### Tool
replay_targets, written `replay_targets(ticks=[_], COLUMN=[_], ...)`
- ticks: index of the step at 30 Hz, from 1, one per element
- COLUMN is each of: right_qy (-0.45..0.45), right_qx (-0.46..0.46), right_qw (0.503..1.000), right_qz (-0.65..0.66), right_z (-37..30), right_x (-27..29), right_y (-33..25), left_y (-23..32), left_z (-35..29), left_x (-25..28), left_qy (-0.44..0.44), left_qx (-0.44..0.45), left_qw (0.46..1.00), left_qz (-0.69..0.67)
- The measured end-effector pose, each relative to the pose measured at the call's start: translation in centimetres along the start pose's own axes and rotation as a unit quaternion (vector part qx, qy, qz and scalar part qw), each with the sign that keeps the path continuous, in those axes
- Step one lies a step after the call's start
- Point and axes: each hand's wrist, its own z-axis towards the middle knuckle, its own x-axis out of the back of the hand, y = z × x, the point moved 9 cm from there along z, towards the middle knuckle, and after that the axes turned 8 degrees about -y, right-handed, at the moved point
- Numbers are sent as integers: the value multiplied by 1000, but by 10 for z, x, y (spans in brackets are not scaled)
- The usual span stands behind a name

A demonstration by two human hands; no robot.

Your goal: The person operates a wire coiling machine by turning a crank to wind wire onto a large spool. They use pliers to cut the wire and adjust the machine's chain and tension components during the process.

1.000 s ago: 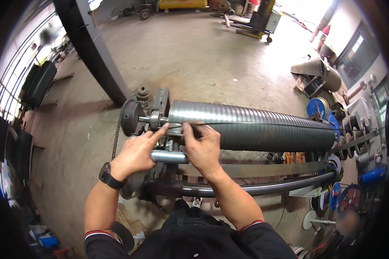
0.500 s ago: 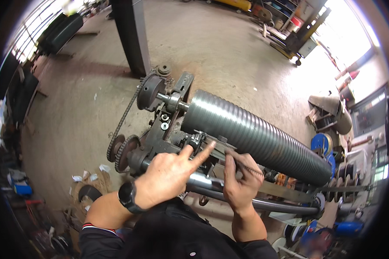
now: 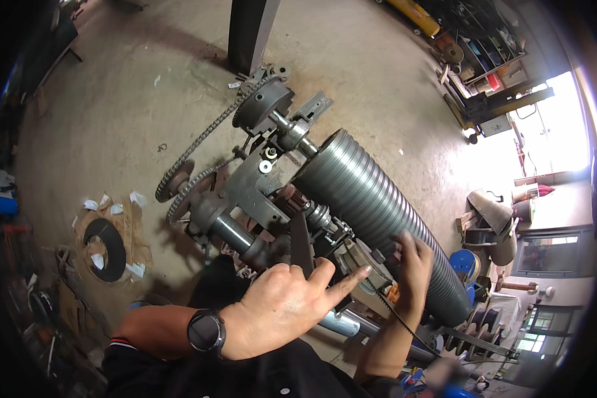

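My left hand (image 3: pixel 282 302), with a watch on its wrist, is over the machine's near side. Its index finger stretches to a curved metal guide (image 3: pixel 353 253), and the other fingers are loosely bent. A flat dark bar (image 3: pixel 302 242) runs up from behind the knuckles; whether the hand touches it cannot be seen. My right hand (image 3: pixel 416 257) is by the grooved steel drum (image 3: pixel 371 192), its fingers curled and blurred by motion. From the guide a thin twisted cable (image 3: pixel 398 315) trails past the right forearm toward the lower right.
Left of the drum, a chain (image 3: pixel 209 132) links a dark sprocket wheel (image 3: pixel 265 106) to lower sprockets (image 3: pixel 176 179). Beyond stands a steel column (image 3: pixel 251 36). A black ring (image 3: pixel 115 249) lies on cardboard at the left. Cable reels (image 3: pixel 467 265) stand at the right.
My right hand has moved up and right, away from the guide, to the drum; the cable it was at now hangs past the forearm. My left hand has shifted right and down. The view has turned.
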Motion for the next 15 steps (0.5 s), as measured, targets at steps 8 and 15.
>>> replay_targets(ticks=[8,15], right_qy=[-283,-324], right_qx=[-101,-106], right_qw=[933,922], right_qz=[-198,-186], right_z=[65,75], right_x=[-122,-149], right_y=[18,20], left_y=[-7,-9], left_z=[-5,-7], left_x=[-1,-4], left_qy=[32,37], left_qx=[11,16], left_qw=[999,998], left_qz=[-36,-47])
